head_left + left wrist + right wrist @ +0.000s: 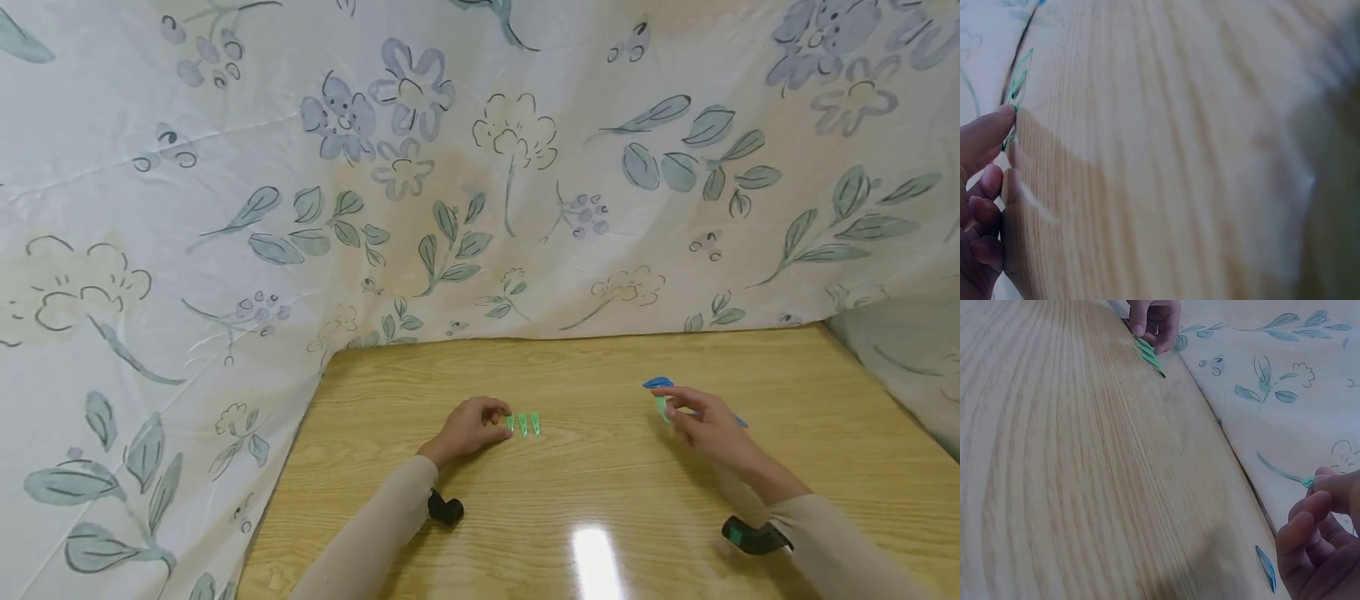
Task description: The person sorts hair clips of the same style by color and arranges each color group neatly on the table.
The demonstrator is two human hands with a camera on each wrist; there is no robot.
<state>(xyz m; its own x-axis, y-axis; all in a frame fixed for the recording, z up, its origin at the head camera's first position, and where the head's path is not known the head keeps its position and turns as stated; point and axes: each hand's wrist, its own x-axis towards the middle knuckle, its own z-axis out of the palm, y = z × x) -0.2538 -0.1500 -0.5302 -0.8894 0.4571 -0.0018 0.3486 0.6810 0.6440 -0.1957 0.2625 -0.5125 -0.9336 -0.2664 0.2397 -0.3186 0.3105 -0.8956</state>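
Well, from my end of the link I see both hands working over the wood-grained yellow-brown desk point(525, 492), nearer its far edge than the sleeves are. My left hand point(468, 427), towards the left edge, has thumb and forefinger curled round the two ends of a small, slim green hair clip point(511, 423), the leftmost of three. The middle green clip point(523, 425) and the right-hand green clip point(536, 424) lie just beside it, side by side in a short row, each pointing roughly towards the far edge

My right hand point(708, 429), on the side of the far right corner, pinches a fourth green clip point(661, 405) between thumb and fingertip, raised off the surface. Just beyond those fingers lies a slim blue clip point(658, 382); a second blue piece point(741, 422) shows partly from behind the hand, and I cannot tell its full shape

I have a black wrist camera on each beige sleeve, and a pale floral cloth point(517, 250) hangs along the far edge
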